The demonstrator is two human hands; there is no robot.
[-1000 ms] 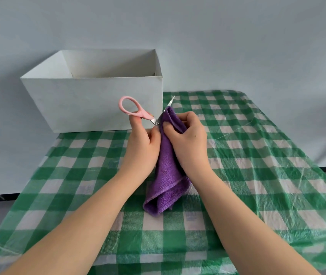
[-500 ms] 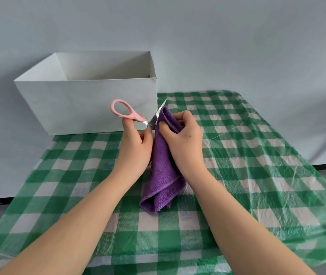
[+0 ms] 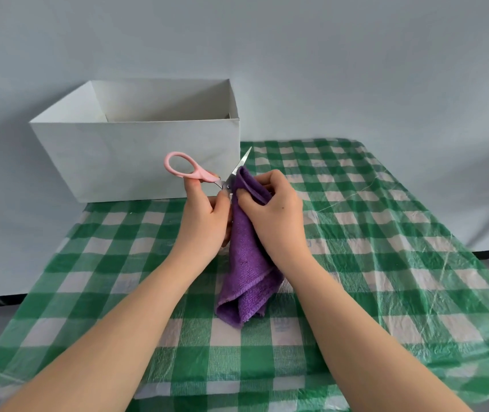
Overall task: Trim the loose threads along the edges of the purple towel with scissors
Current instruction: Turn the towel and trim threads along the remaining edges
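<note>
The purple towel [image 3: 244, 263] hangs bunched from my right hand [image 3: 273, 209], its lower folds resting on the checked table. My right hand pinches the towel's top edge between thumb and fingers. My left hand [image 3: 204, 221] grips the pink-handled scissors [image 3: 195, 172] just left of the towel. One pink loop sticks up to the left; the other handle is hidden in my hand. The steel blades point up and right, and they lie against the towel's upper edge. Whether the blades are apart is hard to tell.
An open white cardboard box [image 3: 136, 153] stands at the back left of the table, right behind the scissors. A green-and-white checked plastic cloth [image 3: 371, 263] covers the table. A pale wall rises behind, and the floor shows past the right edge.
Both hands and the towel have stayed together above the table. The scissors' blades now reach a little further up along the towel's top edge. The camera view has shifted slightly.
</note>
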